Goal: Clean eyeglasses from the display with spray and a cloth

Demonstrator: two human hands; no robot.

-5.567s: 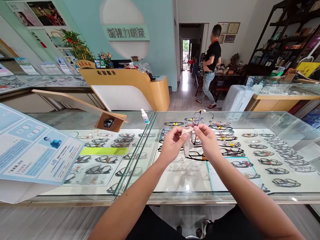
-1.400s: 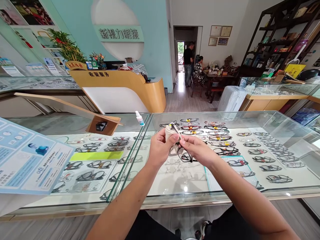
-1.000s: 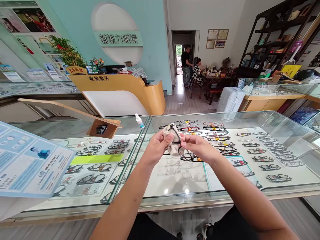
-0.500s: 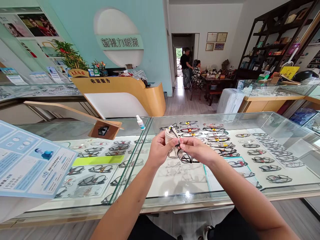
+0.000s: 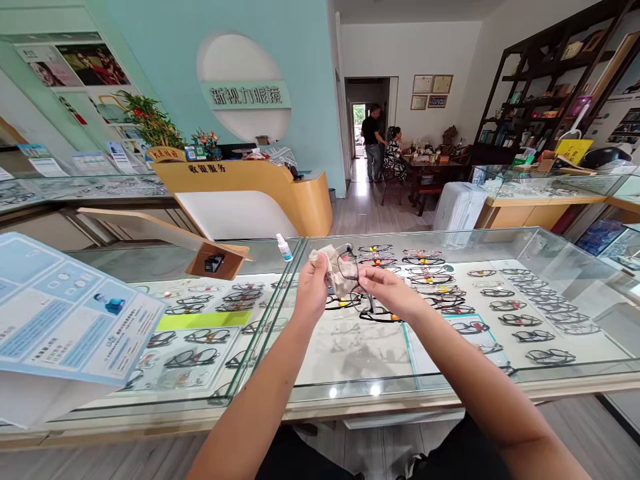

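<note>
Drawing away from the right hand (image 5: pixel 387 288), whose fingers are pinching the glasses (image 5: pixel 349 265), the left hand (image 5: pixel 312 285) is gripping the cloth (image 5: pixel 336 281) above the tabletop (image 5: pixel 323 363); wiping is seemingly continuing, unfinished.

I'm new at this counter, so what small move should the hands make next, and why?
Probably fold the crumpled beige cloth around the upper lens of the dark, thin-rimmed eyeglasses: the left hand grips the cloth, the right hand pinches the eyeglasses, and that lens shows uncovered.
</note>
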